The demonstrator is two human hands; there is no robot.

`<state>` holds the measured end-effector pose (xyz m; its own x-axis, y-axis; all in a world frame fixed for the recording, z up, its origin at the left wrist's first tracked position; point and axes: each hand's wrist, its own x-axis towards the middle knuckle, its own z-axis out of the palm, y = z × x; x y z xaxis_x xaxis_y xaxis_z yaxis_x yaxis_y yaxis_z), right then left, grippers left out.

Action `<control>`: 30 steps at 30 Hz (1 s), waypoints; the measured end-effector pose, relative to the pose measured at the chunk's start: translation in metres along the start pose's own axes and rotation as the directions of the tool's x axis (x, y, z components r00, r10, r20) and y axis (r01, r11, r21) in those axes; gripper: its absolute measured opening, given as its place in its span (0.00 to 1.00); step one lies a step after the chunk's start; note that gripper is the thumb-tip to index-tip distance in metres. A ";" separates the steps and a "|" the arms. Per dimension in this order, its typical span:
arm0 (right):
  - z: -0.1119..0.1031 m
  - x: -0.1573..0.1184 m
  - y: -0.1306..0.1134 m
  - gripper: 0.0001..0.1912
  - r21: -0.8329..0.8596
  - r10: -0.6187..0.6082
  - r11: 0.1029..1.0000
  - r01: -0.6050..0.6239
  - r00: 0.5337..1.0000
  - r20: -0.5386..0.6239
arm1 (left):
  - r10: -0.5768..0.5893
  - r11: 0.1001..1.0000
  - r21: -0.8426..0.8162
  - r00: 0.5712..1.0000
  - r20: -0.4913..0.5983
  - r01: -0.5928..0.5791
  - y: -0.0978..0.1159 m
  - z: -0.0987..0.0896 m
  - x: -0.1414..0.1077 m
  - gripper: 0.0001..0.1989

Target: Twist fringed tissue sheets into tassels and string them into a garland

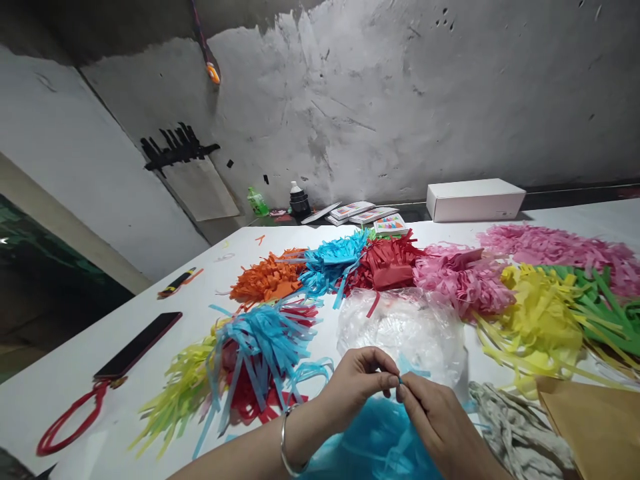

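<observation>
My left hand [363,373] and my right hand [431,407] meet fingertip to fingertip near the table's front edge. Both are closed in a pinch on a tiny bit of blue tissue paper [400,381], mostly covered by the fingers. Loose blue tissue [380,443] spreads below the hands, and I cannot tell if it joins the pinched bit. Just beyond them lies a clear plastic bag [400,323]. To the left, a light blue fringed tissue bunch [263,340] rests over red fringe [245,400], beside a yellow-green bunch [183,380].
Orange [270,277], blue [333,260], red [390,263], pink [460,277] and yellow [540,320] fringed bunches line the white table. A phone [137,347] and cutter [177,283] lie left. A grey cloth [520,427] and brown paper [595,423] are at right; a white box [475,201] stands behind.
</observation>
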<state>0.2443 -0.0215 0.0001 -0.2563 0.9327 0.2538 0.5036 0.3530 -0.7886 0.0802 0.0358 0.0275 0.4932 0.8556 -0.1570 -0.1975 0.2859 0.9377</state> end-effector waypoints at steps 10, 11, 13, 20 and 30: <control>-0.005 0.002 -0.003 0.15 0.052 0.030 0.998 -0.029 0.999 -0.023 | 0.011 0.999 0.033 1.000 -0.023 -0.010 0.001 -0.003 -0.001 0.18; -0.004 0.002 -0.002 0.16 0.027 0.010 1.000 -0.009 1.000 -0.027 | 0.011 0.999 0.040 1.000 -0.026 -0.010 0.001 -0.003 -0.002 0.19; -0.002 0.001 -0.001 0.17 0.006 -0.019 1.000 0.020 0.999 -0.034 | 0.009 0.998 0.066 1.000 -0.030 -0.007 0.001 -0.002 -0.003 0.19; 0.000 0.000 0.001 0.15 0.031 0.012 0.999 -0.012 1.000 -0.024 | 0.038 0.993 0.117 0.998 -0.047 -0.032 0.002 -0.002 -0.006 0.15; 0.005 -0.005 0.013 0.14 -0.048 -0.059 0.997 0.056 0.995 -0.079 | 0.145 0.853 0.498 0.988 0.055 -0.153 0.003 -0.012 -0.013 0.02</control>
<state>0.2478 -0.0222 -0.0142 -0.2200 0.9130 0.3435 0.5275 0.4075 -0.7454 0.0632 0.0309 0.0286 0.5052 0.8630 -0.0017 0.1778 -0.1022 0.9787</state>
